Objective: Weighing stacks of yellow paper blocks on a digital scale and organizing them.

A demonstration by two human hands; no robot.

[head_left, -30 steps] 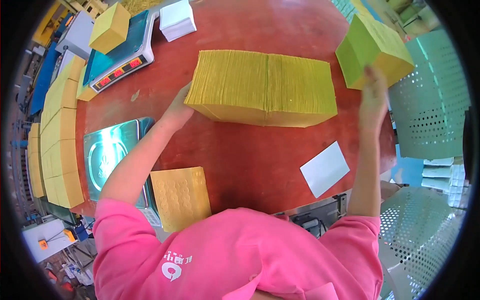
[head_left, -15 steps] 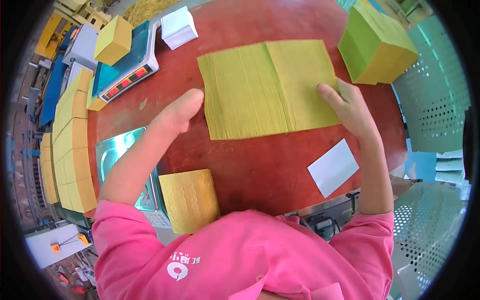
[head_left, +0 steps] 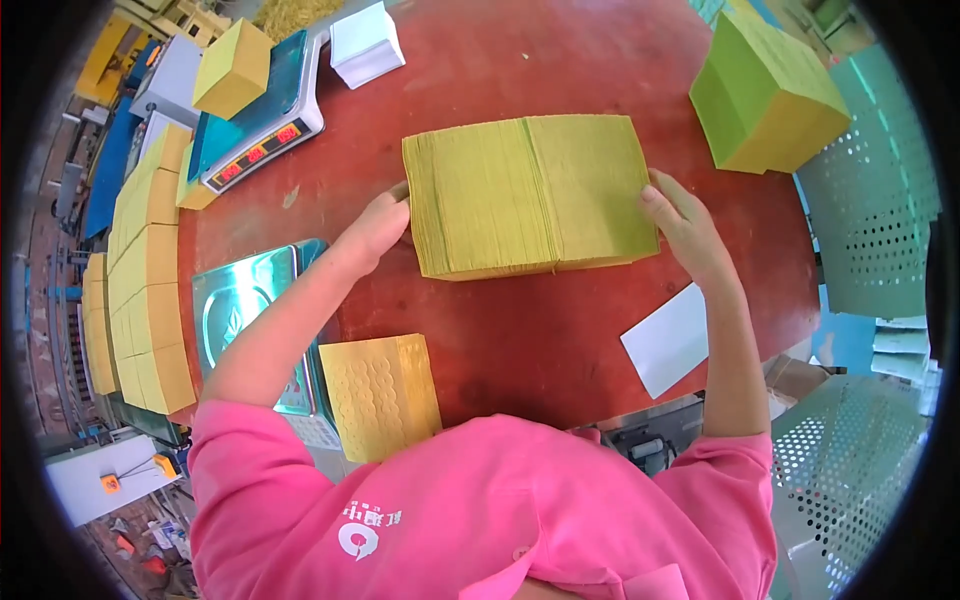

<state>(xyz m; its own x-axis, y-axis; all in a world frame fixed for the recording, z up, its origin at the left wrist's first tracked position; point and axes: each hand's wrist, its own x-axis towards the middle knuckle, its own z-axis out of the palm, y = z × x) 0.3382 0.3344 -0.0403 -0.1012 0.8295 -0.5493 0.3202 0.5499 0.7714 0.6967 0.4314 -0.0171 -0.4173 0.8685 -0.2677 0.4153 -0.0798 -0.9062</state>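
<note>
Yellow paper stack [head_left: 530, 200]: sits mid-table, lengthwise between both hands, left end at left hand [head_left: 378, 230], right end at right hand [head_left: 690, 228]. Broad ribbed face up, seam running across near the middle. Resting on red table [head_left: 480, 350] or slightly lifted, cannot tell.

Left hand: up against left end, fingers partly hidden behind it; cannot tell whether gripping or just bracing. Right hand: holding right end, thumb over the edge, fingers along the side.

Near right forearm: white sheet [head_left: 665, 340], flat on table, right part covered by the arm. Under left forearm: shiny metal plate [head_left: 220, 290], partly blocked from view. Just beside it, close to the pink shirt [head_left: 480, 500]: embossed yellow stack [head_left: 375, 395], rows of round marks on top.

Far left: digital scale [head_left: 262, 150], lit red display, yellow block [head_left: 235, 68] on its pan. Just beside: white paper stack [head_left: 366, 45]. Far right, well apart from right hand: green-yellow block [head_left: 775, 95]. Along left table edge: piled yellow blocks [head_left: 150, 290]. Beyond right edge: perforated panel [head_left: 880, 190].
</note>
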